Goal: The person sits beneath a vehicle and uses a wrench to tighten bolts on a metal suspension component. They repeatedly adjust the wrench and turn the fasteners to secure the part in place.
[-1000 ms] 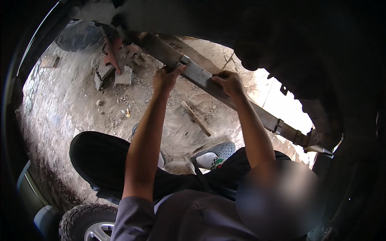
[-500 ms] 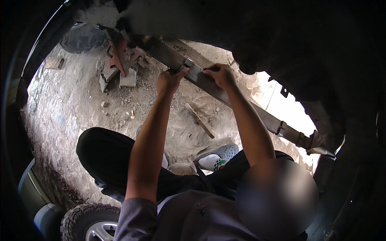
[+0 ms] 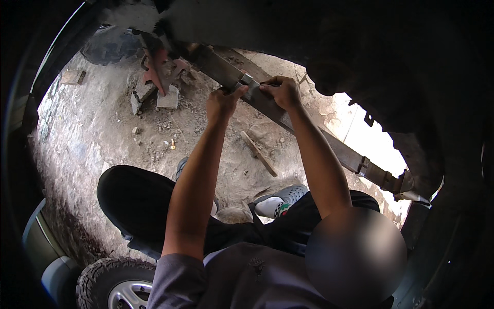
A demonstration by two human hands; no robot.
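Leaf spring is running diagonally overhead from upper left to lower right, with both hands gripping its clamp: left hand curled alongside, right hand pinching from above.

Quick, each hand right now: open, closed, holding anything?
Left hand: closed on the leaf spring at its metal clamp.
Right hand: fingers curled, gripping the leaf spring's upper edge.

Both arms reach up and forward, side by side. The left hand is curled tight like a fist. The right hand, just beside it, has bent, pinching fingers.
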